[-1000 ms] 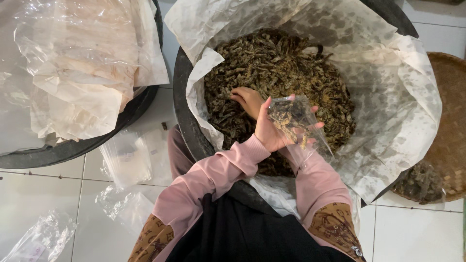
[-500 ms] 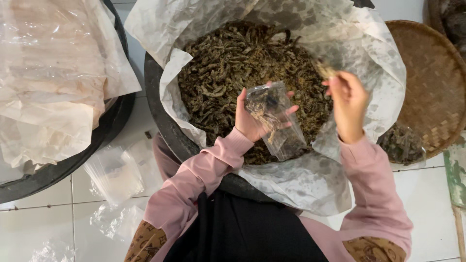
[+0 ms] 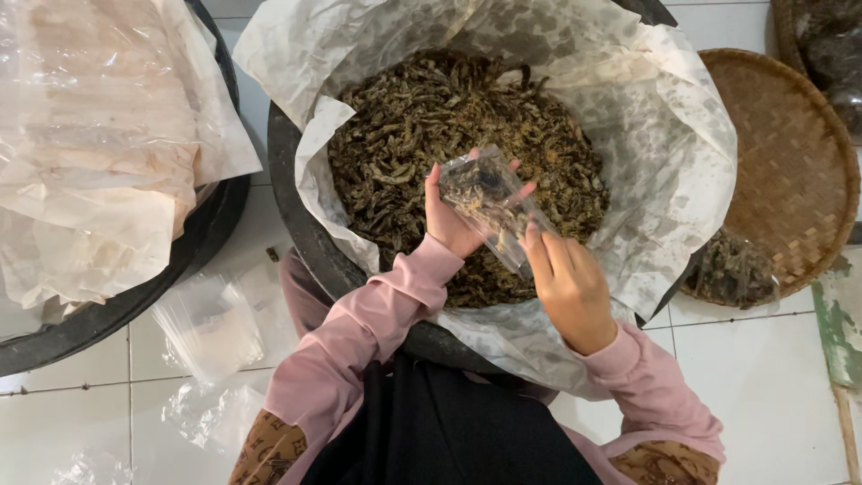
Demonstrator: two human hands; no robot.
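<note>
Between hands: small clear bag (image 3: 492,202) being held tilted over the tub (image 3: 296,216), so spills are falling back.
Left hand (image 3: 453,216): fingers closing round the bag.
Right hand (image 3: 567,287): fingertips pinching its lower end.

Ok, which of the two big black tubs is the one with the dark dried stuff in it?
The plastic-lined black tub under both hands, holding dark dried pieces; the other black tub at left holds only crumpled clear plastic.

The second black tub (image 3: 193,242) at nine o'clock runs off the left edge; the woven tray (image 3: 790,171) at three o'clock is partly cut off; the right hand (image 3: 570,292) hides its fingertips.
</note>
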